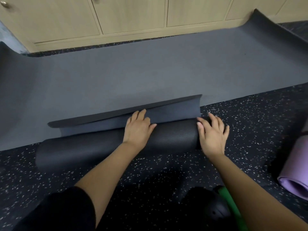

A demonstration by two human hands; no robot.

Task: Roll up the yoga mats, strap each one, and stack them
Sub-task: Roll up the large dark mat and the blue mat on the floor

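Dark mat roll (175,135) lying crosswise on the speckled floor (250,122) at the near edge of a larger grey mat (150,67) spread flat, with a short loose flap (175,110) not yet wound in. The left hand (138,129) rests flat, fingers extended, on the roll's middle, and the right hand (212,135), fingers spread and uncurled, touches its right end. The turn is best finished with even downward pressure and the end kept flush, so the layers do not telescope. A green strap (230,202) lies near the knees, a rolled purple mat (296,172) to the right, and the cabinets (133,14) behind are closed, their contents unseen.
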